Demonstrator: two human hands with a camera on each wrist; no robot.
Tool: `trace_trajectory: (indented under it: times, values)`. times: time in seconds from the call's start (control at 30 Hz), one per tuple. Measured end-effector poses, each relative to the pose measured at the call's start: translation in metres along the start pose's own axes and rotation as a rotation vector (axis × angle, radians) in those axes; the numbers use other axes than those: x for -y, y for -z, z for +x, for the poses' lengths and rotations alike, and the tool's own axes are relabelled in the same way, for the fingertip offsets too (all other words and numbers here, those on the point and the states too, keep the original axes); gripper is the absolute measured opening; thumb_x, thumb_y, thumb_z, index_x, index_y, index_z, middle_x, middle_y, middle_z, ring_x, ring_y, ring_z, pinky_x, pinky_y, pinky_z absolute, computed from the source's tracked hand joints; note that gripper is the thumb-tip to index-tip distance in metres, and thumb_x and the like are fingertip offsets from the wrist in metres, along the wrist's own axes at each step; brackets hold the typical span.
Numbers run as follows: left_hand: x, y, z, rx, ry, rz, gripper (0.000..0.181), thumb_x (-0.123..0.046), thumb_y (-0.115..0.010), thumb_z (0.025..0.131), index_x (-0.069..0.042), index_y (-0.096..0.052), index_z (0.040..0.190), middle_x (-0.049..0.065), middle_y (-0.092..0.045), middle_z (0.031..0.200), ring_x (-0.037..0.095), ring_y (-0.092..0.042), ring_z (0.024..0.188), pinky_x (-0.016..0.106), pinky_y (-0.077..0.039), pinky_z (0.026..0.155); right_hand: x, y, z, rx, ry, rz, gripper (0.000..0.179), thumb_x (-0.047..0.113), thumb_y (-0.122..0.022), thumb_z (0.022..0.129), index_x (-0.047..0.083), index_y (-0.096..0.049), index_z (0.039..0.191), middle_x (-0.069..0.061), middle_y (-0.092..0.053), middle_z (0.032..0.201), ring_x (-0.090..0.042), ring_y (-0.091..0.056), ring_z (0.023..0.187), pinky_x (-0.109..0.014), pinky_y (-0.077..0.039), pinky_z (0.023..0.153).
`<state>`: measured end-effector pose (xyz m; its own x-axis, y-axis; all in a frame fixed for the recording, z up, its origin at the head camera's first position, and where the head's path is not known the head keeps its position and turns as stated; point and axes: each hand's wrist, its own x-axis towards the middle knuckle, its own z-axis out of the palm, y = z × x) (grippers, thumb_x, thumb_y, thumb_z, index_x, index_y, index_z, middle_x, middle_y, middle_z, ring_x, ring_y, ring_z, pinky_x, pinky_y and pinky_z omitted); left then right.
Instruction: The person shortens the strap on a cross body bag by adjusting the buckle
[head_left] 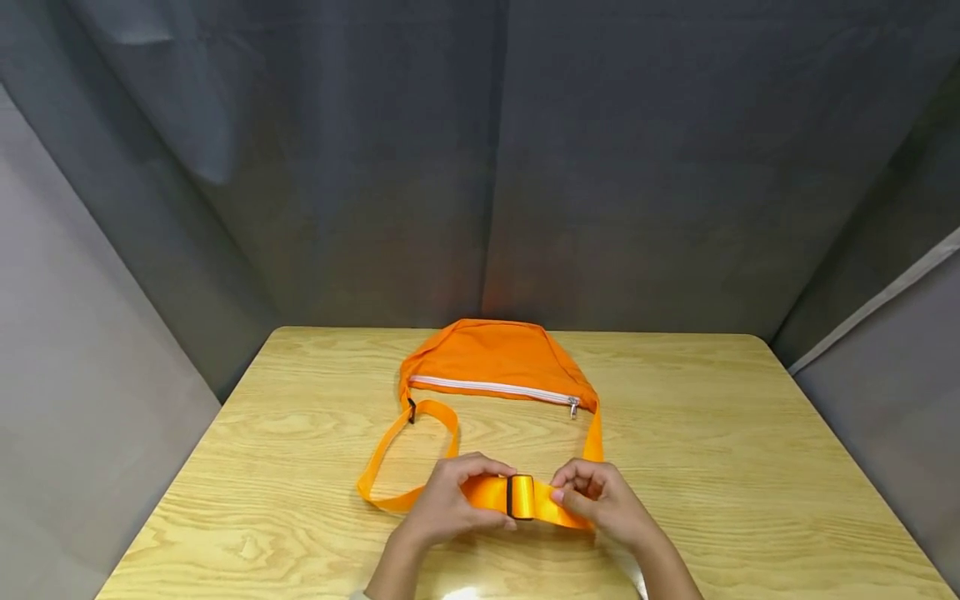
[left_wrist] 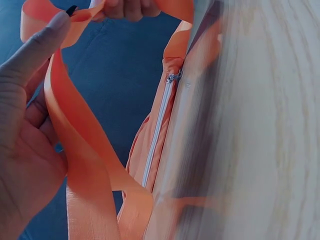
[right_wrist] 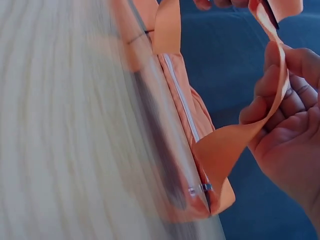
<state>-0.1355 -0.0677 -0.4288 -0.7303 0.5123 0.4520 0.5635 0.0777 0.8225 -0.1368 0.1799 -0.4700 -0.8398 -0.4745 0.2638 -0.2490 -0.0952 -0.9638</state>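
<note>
An orange waist bag [head_left: 495, 354] lies toward the back of the table, its white zipper [head_left: 495, 389] facing the front. Its yellow-orange strap [head_left: 592, 437] runs from both ends to the hands. My left hand [head_left: 453, 500] grips the strap by its black slide buckle [head_left: 510, 497], thumb below and index finger above. To the right of the buckle, my right hand [head_left: 607, 500] pinches the strap between thumb and fingers. In the right wrist view the strap [right_wrist: 227, 142] crosses that hand's curled fingers. A loop of strap hangs past the left palm [left_wrist: 30, 170] in the left wrist view.
The wood-grain table [head_left: 750, 467] spreads on both sides of the bag. A dark grey curtain [head_left: 637, 167] stands behind its back edge, with light panels [head_left: 82, 333] at the sides. A second small black strap fitting [head_left: 412, 410] sits at the bag's left end.
</note>
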Motion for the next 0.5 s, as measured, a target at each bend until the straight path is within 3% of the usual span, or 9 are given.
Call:
trace_trajectory:
  times: [0.13,0.27,0.4,0.5]
  values:
    - [0.0,-0.002,0.0,0.001,-0.005,0.013,0.046,0.002,-0.086,0.058,-0.001,-0.068,0.1,0.006,-0.067,0.094,0.022,-0.063,0.084,0.031,-0.051,0.074,0.001,-0.005,0.004,0.014,-0.006,0.036,0.006,-0.006,-0.055,0.089,-0.01,-0.056,0.093,0.004,-0.054,0.075,-0.002,-0.044,0.06,-0.018,-0.039,0.049]
    - [0.0,-0.002,0.0,-0.011,0.018,0.018,0.046,0.001,-0.086,0.057,-0.002,-0.068,0.1,0.005,-0.067,0.093,0.022,-0.063,0.083,0.031,-0.051,0.074,0.004,-0.007,0.004,0.019,-0.015,-0.012,0.014,-0.005,-0.058,0.088,-0.009,-0.056,0.101,-0.003,-0.059,0.082,-0.008,-0.053,0.066,-0.02,-0.046,0.057]
    - [0.001,-0.001,0.001,-0.033,0.024,0.024,0.047,0.0,-0.087,0.057,-0.002,-0.069,0.1,0.006,-0.067,0.092,0.022,-0.063,0.083,0.032,-0.051,0.073,0.009,-0.011,0.003,0.03,0.02,-0.169,0.039,0.003,-0.069,0.083,-0.002,-0.052,0.118,-0.011,-0.063,0.097,-0.019,-0.06,0.085,-0.025,-0.048,0.076]
    - [0.001,0.0,0.001,-0.029,0.045,0.003,0.047,-0.001,-0.087,0.058,-0.002,-0.069,0.101,0.006,-0.068,0.094,0.023,-0.063,0.084,0.032,-0.051,0.074,0.01,-0.016,0.004,0.018,0.069,-0.33,0.049,0.015,-0.077,0.078,0.008,-0.054,0.121,-0.005,-0.062,0.106,-0.02,-0.058,0.092,-0.026,-0.044,0.082]
